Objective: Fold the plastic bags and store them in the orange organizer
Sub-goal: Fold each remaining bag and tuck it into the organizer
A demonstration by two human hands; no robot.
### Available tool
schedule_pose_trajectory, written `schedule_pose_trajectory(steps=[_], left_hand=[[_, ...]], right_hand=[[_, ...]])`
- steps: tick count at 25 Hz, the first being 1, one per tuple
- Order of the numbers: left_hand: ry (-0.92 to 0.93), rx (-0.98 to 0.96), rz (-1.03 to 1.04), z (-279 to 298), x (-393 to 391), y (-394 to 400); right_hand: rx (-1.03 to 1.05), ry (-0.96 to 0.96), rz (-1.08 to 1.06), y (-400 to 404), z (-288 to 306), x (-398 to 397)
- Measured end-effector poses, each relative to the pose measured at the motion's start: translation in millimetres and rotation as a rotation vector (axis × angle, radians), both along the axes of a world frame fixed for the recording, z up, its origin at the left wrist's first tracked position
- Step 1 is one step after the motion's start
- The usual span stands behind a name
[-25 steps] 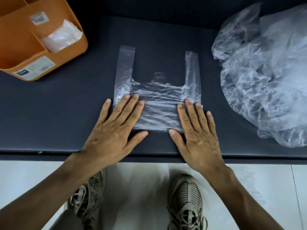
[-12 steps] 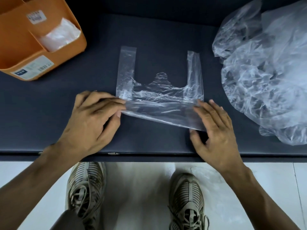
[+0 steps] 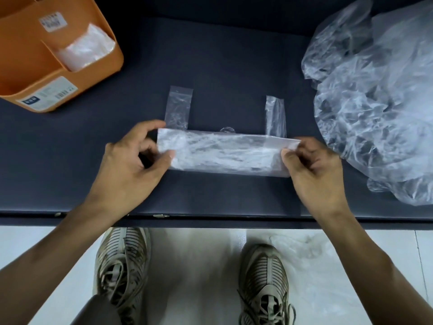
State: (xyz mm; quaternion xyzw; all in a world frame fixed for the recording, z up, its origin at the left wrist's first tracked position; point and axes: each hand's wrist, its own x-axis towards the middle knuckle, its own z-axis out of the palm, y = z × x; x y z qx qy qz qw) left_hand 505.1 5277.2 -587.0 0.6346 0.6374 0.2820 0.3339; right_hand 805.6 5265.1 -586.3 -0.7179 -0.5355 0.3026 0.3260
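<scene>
Clear plastic bag (image 3: 225, 156) lies across the middle of the dark surface (image 3: 70, 179), its body doubled into a band with both handles poking out on the far side. Your left hand (image 3: 131, 170) and right hand (image 3: 314, 170) each pinch one end of that band between thumb and curled fingers, so the fold stays even as it turns over. Orange organizer (image 3: 28, 66) waits at the far left, one pocket apparently holding folded bags already. Loose bags (image 3: 379, 95) are heaped to your right, within easy reach for later.
</scene>
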Motion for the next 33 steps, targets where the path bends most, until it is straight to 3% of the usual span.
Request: schedule_pose_trajectory(steps=[7, 10, 12, 14, 17, 20, 26, 33], left_hand=[[0.166, 0.016, 0.025, -5, 6, 6], [0.481, 0.233, 0.034, -5, 4, 5], [0.602, 0.399, -0.183, -6, 11, 1], [0.651, 0.386, -0.449, -14, 23, -3], [0.740, 0.246, -0.534, -29, 25, -3], [0.729, 0.211, -0.526, -35, 14, -1], [0.577, 0.210, -0.441, -28, -7, 3], [0.541, 0.455, -0.373, -23, -8, 13]], right_hand=[[0.022, -0.382, 0.016, 7, -7, -10], [0.156, -0.594, -0.045, 3, -4, -13], [0.297, -0.686, 0.107, 2, -4, -24], [0.267, -0.720, 0.348, 1, -11, -43], [0.071, -0.734, 0.470, -4, -27, -58], [0.012, -0.766, 0.469, -8, -35, -44], [0.047, -0.698, 0.449, -15, -33, -25], [0.250, -0.505, 0.443, -15, -29, -17]])
